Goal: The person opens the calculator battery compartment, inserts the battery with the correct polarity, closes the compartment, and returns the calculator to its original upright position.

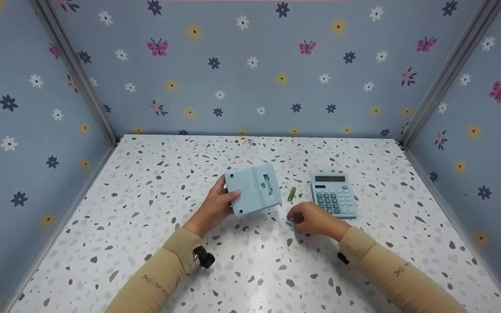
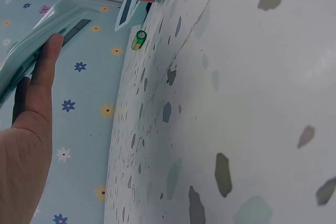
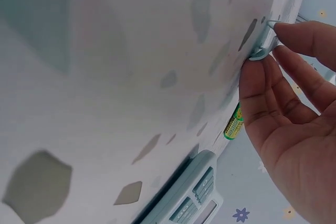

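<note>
My left hand grips a light-blue calculator by its left edge, thumb across the back. Its back faces up, and the battery slot near the right edge lies uncovered. Low over the table, my right hand pinches a small light-blue battery cover between thumb and fingers; the curled fingers hide part of it in the head view. Between the held calculator and the right hand, a green battery lies on the table, also visible in the left wrist view.
A second light-blue calculator lies face up just beyond and right of the right hand. The speckled white table is bounded by blue flowered panels at the back and both sides.
</note>
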A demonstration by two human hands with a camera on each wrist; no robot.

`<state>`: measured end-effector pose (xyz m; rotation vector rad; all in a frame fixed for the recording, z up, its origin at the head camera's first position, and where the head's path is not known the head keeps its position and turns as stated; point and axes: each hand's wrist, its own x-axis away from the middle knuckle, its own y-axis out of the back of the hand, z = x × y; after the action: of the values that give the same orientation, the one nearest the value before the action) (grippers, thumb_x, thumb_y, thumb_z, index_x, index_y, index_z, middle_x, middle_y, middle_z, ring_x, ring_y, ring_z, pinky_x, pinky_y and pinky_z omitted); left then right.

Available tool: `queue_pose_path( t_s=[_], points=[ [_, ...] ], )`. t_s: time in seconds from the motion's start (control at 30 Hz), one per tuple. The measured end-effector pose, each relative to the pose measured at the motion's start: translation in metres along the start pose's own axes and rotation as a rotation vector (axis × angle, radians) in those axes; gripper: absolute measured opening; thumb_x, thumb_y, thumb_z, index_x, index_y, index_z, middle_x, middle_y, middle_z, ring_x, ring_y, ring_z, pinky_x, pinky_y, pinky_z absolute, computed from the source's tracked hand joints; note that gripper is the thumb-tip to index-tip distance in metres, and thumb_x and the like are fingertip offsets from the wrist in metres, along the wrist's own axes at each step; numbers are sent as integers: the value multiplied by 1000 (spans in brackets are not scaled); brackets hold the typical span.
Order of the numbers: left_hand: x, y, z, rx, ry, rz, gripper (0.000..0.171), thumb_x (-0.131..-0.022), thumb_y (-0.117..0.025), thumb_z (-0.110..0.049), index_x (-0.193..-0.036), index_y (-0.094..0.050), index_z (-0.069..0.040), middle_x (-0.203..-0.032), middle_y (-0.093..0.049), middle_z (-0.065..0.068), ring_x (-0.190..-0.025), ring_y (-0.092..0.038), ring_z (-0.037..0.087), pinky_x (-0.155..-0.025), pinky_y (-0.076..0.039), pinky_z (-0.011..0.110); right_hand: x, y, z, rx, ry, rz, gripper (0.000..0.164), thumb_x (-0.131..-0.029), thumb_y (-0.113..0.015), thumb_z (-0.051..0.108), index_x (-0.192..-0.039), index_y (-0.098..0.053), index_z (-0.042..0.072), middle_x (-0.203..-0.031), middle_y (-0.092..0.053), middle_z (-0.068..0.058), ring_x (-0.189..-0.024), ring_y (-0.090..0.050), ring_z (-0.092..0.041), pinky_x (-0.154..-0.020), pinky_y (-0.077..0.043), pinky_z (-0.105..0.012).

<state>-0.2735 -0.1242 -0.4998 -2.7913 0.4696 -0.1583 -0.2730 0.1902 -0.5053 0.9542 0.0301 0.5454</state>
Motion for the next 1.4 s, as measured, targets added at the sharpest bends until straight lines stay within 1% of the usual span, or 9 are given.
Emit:
queue_pose_path(
  t_s=[0.17, 0.37, 0.57, 0.67, 0.8, 0.9, 1.07, 1.2, 1.4],
  points=[
    [1, 1, 1, 1, -4, 13, 74, -110, -56, -6, -173, -19, -21, -168, -42, 21, -137, -61, 32, -107, -60, 51, 1, 3, 0, -24, 2, -16, 33, -88, -77, -3, -119, -81, 7, -101, -75, -3, -89, -66, -16, -81, -61, -35],
    [0, 2, 2, -26, 0, 0, 75, -110, -57, -7, -173, -19, -22, -169, -42, 20, -138, -60, 31, -104, -60, 47, 1, 11, -3, -51, 71, -82, 30, -88, -78, -1, -118, -80, 0, -100, -76, -7, -88, -63, -17, -84, -58, -37],
    [-1, 3, 3, -24, 12, -10, 76, -110, -56, -7, -174, -18, -22, -168, -43, 21, -137, -60, 32, -104, -61, 47, -1, 18, -6, -92, 55, -103, 27, -92, -79, 4, -119, -79, -1, -99, -76, -8, -87, -65, -17, -79, -58, -33],
    [0, 2, 2, -27, 6, -10, 76, -110, -57, -7, -174, -19, -22, -167, -44, 21, -134, -62, 31, -102, -62, 46, -2, 22, -6, -114, 50, -123, 28, -93, -79, 3, -120, -78, -2, -100, -75, -10, -87, -64, -18, -77, -56, -31],
    [1, 2, 0, -24, -6, 5, 73, -110, -57, -7, -173, -20, -21, -166, -45, 21, -133, -63, 30, -103, -62, 47, -3, 26, -5, -142, 35, -142, 29, -94, -78, 3, -122, -77, -3, -100, -73, -12, -84, -63, -18, -67, -54, -29],
    [2, 3, 0, -26, -5, 13, 73, -110, -56, -7, -173, -20, -20, -167, -44, 21, -134, -63, 29, -104, -62, 47, -2, 28, -4, -146, 49, -153, 28, -95, -77, 3, -122, -76, -4, -98, -73, -13, -82, -63, -18, -64, -54, -29],
    [2, 4, 0, -25, 2, 9, 72, -111, -56, -7, -172, -21, -21, -167, -44, 20, -134, -63, 30, -104, -62, 47, -5, 31, -3, -151, 67, -183, 27, -95, -78, 4, -120, -76, -6, -97, -73, -12, -82, -62, -17, -73, -54, -32],
    [2, 5, 0, -26, 0, 7, 72, -111, -56, -9, -173, -20, -22, -168, -43, 20, -138, -60, 32, -106, -61, 47, -8, 34, -3, -180, 50, -201, 28, -95, -78, 4, -121, -76, -6, -97, -72, -11, -83, -62, -17, -73, -53, -31],
    [3, 5, 1, -42, -6, 14, 76, -111, -55, -10, -174, -15, -21, -171, -39, 22, -145, -54, 36, -111, -57, 50, -11, 41, -3, -175, 50, -228, 29, -94, -78, 6, -121, -76, -7, -95, -73, -12, -82, -63, -17, -71, -52, -28]
  ],
)
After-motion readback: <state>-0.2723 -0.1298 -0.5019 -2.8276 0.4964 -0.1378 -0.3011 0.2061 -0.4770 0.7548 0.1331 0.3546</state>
